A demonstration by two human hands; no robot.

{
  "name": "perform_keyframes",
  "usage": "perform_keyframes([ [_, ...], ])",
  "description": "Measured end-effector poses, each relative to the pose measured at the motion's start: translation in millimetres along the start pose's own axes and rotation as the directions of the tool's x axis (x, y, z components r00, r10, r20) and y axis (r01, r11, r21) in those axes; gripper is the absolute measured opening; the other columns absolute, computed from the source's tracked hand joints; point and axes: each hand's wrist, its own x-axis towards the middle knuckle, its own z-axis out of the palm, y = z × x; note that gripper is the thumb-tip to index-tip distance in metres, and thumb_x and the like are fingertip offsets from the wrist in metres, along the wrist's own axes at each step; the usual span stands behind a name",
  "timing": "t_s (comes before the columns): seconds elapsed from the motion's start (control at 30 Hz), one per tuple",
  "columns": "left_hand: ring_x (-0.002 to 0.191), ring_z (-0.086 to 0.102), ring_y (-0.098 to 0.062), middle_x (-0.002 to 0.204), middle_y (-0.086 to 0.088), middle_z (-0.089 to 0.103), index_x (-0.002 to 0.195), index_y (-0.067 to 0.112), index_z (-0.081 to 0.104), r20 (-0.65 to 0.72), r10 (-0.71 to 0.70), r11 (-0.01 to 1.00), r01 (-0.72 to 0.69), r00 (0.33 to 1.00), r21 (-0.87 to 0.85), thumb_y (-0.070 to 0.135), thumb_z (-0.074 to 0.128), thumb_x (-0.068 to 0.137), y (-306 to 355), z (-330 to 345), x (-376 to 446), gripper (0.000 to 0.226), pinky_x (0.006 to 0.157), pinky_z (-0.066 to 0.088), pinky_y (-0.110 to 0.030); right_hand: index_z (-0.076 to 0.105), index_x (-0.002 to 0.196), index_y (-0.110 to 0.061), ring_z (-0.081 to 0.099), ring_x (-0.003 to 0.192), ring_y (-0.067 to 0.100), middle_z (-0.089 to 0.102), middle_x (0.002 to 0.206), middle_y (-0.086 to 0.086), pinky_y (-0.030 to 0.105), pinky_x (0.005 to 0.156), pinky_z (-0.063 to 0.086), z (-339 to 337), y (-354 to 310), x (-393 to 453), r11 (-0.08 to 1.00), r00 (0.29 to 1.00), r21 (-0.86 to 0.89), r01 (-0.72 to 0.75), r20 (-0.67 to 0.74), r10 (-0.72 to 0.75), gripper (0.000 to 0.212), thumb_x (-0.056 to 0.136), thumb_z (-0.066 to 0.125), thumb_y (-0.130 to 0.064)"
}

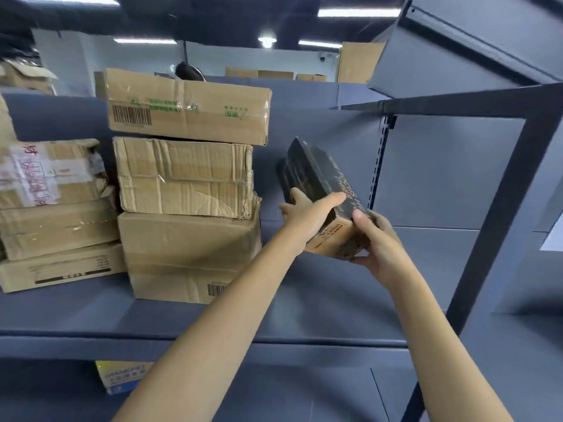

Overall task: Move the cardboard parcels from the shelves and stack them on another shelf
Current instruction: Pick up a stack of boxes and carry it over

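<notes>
Head view: both hands grip a dark parcel [316, 181], left hand [307, 213] on its left side, right hand [376, 239] under its near brown end. Its long axis tilts up and away, leftward. It hangs above the grey shelf [304, 315], right of stacked boxes [185, 178].

Centre stack: three brown cardboard parcels [185, 184] are piled on the grey metal shelf [91, 318], left of frame centre.
Left stack: a lower pile of creased cardboard parcels [54, 214] is set just beside it, at the left edge.
Held box: a dark slim printed box [316, 178] is held tilted above the shelf, right of the centre stack, between the left hand [307, 214] and right hand [380, 245].
Lower shelf: a yellow-and-blue printed carton [118, 376] is seen beneath, lower left.
Upright: a dark metal post [499, 214] stands at the right.
</notes>
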Motion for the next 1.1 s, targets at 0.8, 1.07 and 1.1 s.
perform_keyframes([
  [0.8, 0.062, 0.058, -0.026, 0.055, 0.000, 0.058, 0.063, 0.010, 0.058, -0.356, 0.412, 0.800, -0.145, 0.839, 0.583, 0.043, 0.048, 0.091, -102, -103, -99, 0.045, 0.059, 0.044, -0.036, 0.053, 0.114, -0.019, 0.054, 0.095, 0.021, 0.055, 0.110, 0.007, 0.035, 0.073, 0.043, 15, 57, -34, 0.977, 0.979, 0.105, -0.185, 0.107, 0.174, 0.043, 0.082, 0.057, -0.048],
  [1.07, 0.114, 0.042, -0.016, 0.125, -0.004, 0.039, 0.136, 0.016, 0.037, -0.685, 0.239, 0.971, -0.149, 0.688, 0.189, 0.031, 0.065, 0.087, -156, -230, -60, 0.058, 0.096, 0.035, -0.030, 0.054, 0.106, -0.010, 0.069, 0.062, 0.018, 0.072, 0.077, 0.005, 0.025, 0.054, 0.055, 51, 51, -20, 0.925, 0.928, 0.190, -0.329, 0.243, 0.281, 0.026, 0.094, 0.048, -0.031],
  [1.1, 0.116, 0.043, -0.014, 0.127, 0.000, 0.040, 0.140, 0.017, 0.035, -0.607, 0.207, 0.978, -0.157, 0.767, 0.135, 0.035, 0.065, 0.087, -159, -237, -54, 0.063, 0.099, 0.036, -0.032, 0.052, 0.107, -0.010, 0.069, 0.061, 0.018, 0.072, 0.076, 0.006, 0.025, 0.054, 0.055, 55, 49, -17, 0.918, 0.929, 0.211, -0.336, 0.236, 0.286, 0.025, 0.094, 0.048, -0.030],
])
